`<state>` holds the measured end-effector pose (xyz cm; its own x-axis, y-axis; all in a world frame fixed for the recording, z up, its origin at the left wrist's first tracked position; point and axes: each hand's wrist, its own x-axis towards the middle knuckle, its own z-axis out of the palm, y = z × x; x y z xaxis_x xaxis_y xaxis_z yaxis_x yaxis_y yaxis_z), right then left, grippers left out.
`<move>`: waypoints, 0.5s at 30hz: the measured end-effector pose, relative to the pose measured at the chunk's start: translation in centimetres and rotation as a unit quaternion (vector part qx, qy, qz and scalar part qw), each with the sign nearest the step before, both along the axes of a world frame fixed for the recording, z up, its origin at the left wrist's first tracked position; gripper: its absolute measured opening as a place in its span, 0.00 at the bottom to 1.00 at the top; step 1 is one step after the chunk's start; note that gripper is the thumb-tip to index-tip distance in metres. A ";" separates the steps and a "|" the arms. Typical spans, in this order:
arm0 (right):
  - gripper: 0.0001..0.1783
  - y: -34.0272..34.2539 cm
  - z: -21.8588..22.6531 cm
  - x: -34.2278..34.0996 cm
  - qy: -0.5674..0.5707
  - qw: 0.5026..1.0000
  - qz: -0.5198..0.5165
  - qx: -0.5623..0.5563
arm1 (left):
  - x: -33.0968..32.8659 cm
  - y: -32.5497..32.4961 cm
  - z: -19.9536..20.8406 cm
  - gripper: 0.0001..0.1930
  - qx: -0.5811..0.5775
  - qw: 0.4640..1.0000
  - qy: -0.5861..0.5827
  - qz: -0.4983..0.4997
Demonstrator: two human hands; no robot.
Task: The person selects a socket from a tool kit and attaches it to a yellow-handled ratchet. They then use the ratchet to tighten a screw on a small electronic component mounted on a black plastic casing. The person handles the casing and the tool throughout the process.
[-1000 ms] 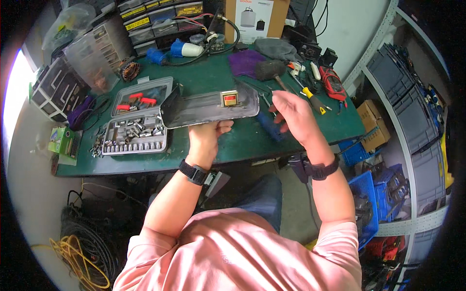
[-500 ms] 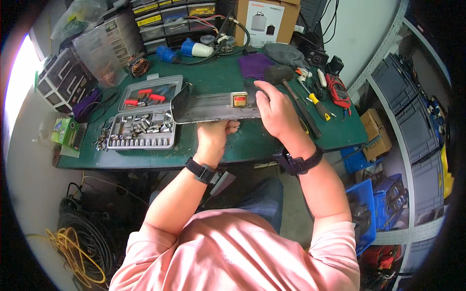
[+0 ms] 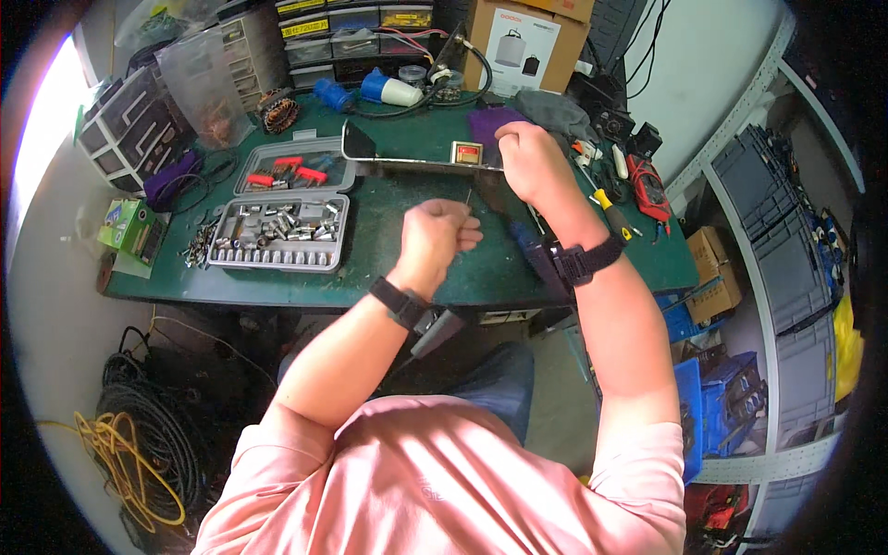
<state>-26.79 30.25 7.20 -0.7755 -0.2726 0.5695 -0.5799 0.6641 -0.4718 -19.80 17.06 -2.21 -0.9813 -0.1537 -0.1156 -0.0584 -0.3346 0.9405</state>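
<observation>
My right hand (image 3: 535, 165) grips the right end of a bent metal panel (image 3: 407, 166), holding it above the bench almost edge-on. Its left end turns up as a dark flange. A red rocker switch (image 3: 467, 154) in a pale frame sits in the panel, near my right hand. Below the panel and apart from it, my left hand (image 3: 437, 236) is closed, fingers curled and pinched. A thin sliver sticks up at its fingertips, too small to name. Left of that hand lies an open grey socket set (image 3: 277, 264) with metal sockets and red-handled pieces in its lid.
On the green bench (image 3: 388, 277), a yellow-and-black screwdriver (image 3: 610, 211), a red multimeter (image 3: 649, 190) and a purple cloth (image 3: 490, 125) lie to the right. Blue connectors (image 3: 377, 88), parts drawers (image 3: 356, 44) and a cardboard box (image 3: 564, 55) stand behind. A metal shelf (image 3: 772, 351) rises at right.
The panel has tilted from showing its broad face to nearly edge-on and risen slightly. My left hand has come away from its underside, down and to the right. My right hand has closed around its end.
</observation>
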 end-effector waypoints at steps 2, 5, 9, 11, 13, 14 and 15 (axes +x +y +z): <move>0.17 -0.4 -0.3 -0.7 -0.009 1.000 -0.019 -0.001 | 1.0 0.3 0.2 0.10 0.020 1.000 0.021 -0.010; 0.17 -0.9 0.0 0.0 0.000 1.000 0.006 0.007 | 2.4 -0.9 1.0 0.10 0.069 0.996 0.043 -0.024; 0.16 0.8 -1.0 -1.8 0.100 0.990 0.053 0.083 | 5.2 -4.1 2.1 0.09 0.049 0.993 0.073 -0.082; 0.19 0.7 -0.6 -0.7 0.006 0.999 0.021 0.025 | 7.8 -6.1 2.0 0.08 -0.031 0.992 0.058 -0.111; 0.21 1.4 -0.7 -1.1 -0.029 0.999 0.017 0.018 | 9.8 -8.5 1.8 0.08 -0.076 0.993 0.063 -0.071; 0.21 1.4 -0.8 -0.8 -0.040 0.999 0.012 0.016 | 10.9 -10.1 1.5 0.08 -0.096 0.992 0.068 -0.044; 0.21 1.1 -0.6 -0.1 -0.044 0.999 0.018 0.007 | 12.1 -11.6 1.5 0.08 -0.118 0.990 0.072 -0.017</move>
